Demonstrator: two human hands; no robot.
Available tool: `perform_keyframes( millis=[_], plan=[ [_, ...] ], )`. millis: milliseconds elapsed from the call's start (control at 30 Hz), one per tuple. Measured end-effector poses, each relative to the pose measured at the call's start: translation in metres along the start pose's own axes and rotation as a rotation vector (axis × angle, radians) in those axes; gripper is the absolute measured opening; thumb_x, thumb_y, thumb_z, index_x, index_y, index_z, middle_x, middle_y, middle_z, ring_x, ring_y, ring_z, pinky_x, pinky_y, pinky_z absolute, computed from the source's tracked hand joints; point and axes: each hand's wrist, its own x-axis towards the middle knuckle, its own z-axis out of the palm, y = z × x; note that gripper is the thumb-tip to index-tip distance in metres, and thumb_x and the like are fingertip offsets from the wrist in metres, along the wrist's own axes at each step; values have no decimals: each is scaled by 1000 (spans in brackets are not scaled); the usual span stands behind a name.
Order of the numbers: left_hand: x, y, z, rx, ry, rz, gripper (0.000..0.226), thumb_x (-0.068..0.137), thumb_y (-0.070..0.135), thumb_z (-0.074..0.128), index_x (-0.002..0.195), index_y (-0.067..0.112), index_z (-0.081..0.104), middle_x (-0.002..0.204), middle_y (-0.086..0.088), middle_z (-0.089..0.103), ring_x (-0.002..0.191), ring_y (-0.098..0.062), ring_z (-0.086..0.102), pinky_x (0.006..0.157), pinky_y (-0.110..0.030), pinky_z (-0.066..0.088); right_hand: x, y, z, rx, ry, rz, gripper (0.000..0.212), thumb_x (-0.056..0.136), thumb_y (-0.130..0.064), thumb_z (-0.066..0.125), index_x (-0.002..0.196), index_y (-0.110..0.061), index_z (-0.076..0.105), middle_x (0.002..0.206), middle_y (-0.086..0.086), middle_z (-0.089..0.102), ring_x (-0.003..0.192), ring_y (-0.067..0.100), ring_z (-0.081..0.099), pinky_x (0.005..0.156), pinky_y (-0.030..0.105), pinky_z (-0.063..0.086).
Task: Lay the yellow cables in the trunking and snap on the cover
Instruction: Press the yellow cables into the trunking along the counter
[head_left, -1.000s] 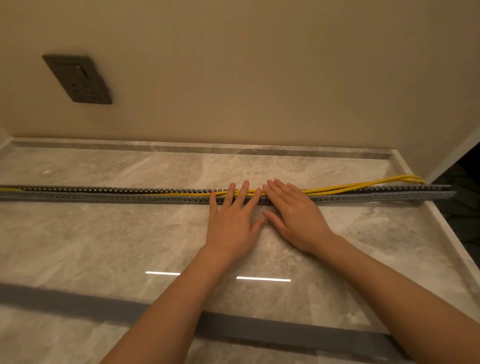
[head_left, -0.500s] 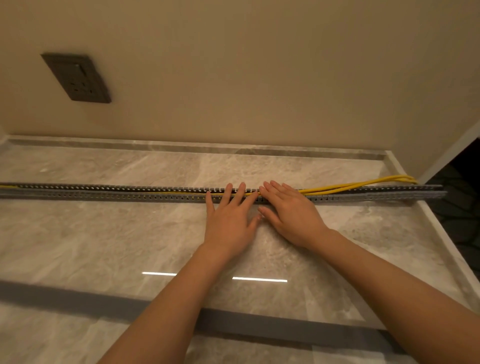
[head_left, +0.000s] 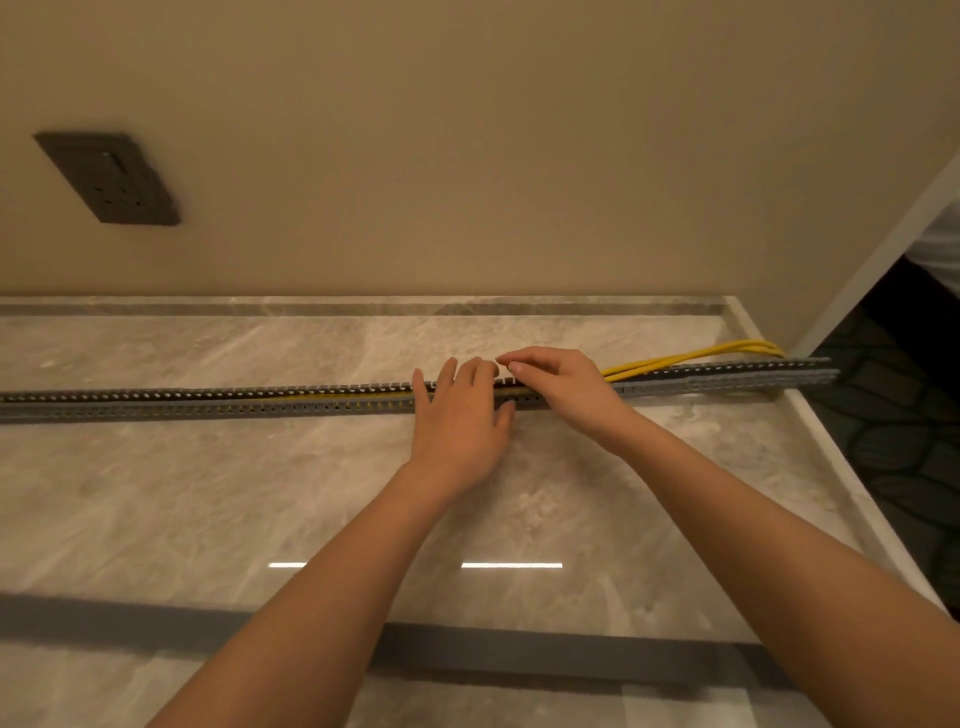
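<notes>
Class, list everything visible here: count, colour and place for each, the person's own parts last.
Marble ledge: one, pale grey, below the beige wall.
Slotted trunking: one, grey, lying left to right across the ledge.
Cables: a few, yellow, partly inside the trunking, rising out near its right end.
Flat strip, probably the cover: one, grey, along the ledge's near side.
Wall socket: one, dark grey, upper left of the wall.
Left hand: one, fingers across the trunking.
Right hand: one, over the trunking, beside the left hand.

yellow cables | grey slotted trunking | veined beige-grey marble counter
</notes>
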Motion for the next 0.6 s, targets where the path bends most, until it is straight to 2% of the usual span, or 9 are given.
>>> perform_keyframes(
  millis=[67, 133, 233, 300, 367, 500, 600],
  plan=[
    [5, 13, 5, -13, -43, 15, 48, 95, 38, 40, 137, 16, 32, 145, -2, 37, 141, -27, 15, 113, -53, 2, -3, 1, -12, 10, 41, -17, 19, 91, -13, 54, 101, -13, 70, 102, 2, 70, 98, 8, 61, 83, 17, 46],
    [11, 25, 12, -6, -96, 36, 55, 96, 41, 37, 143, 16, 25, 151, -4, 28, 143, -27, 6, 114, -51, 0, -5, 3, -28, 9, 68, -21, 19, 91, -10, 54, 97, -11, 71, 95, 2, 71, 96, 11, 63, 86, 23, 48],
    [17, 44, 22, 26, -137, 89, 57, 96, 45, 34, 144, 16, 22, 155, -6, 19, 144, -27, 0, 114, -50, -3, -7, 10, -55, -36, 104, -24, 17, 90, -10, 55, 92, -11, 72, 89, 2, 70, 91, 14, 65, 85, 29, 49],
    [21, 55, 28, 28, -144, 119, 57, 96, 45, 33, 145, 17, 21, 156, -6, 14, 144, -26, -4, 113, -53, -6, -8, 17, -76, -106, 106, -39, 17, 90, -12, 56, 88, -15, 72, 85, 0, 71, 87, 12, 65, 81, 26, 49],
    [23, 65, 33, 27, -154, 129, 58, 96, 46, 32, 145, 19, 18, 157, -4, 10, 144, -26, -8, 111, -55, -9, -9, 24, -95, -152, 105, -32, 17, 90, -12, 56, 85, -18, 71, 84, 1, 71, 85, 14, 65, 79, 25, 49],
    [26, 77, 43, 35, -185, 105, 61, 96, 50, 28, 147, 22, 10, 158, -2, 4, 143, -26, -12, 109, -56, -13, -5, 38, -128, -164, 124, 4, 19, 91, -13, 54, 84, -20, 70, 86, 1, 71, 87, 15, 66, 83, 30, 50],
    [26, 78, 50, 49, -174, 110, 62, 95, 51, 25, 147, 27, 2, 158, 0, -1, 143, -23, -11, 110, -55, -13, -4, 48, -147, -343, 137, 13, 17, 92, -20, 54, 86, -20, 70, 84, -3, 69, 83, 12, 64, 78, 30, 49]
  ],
)
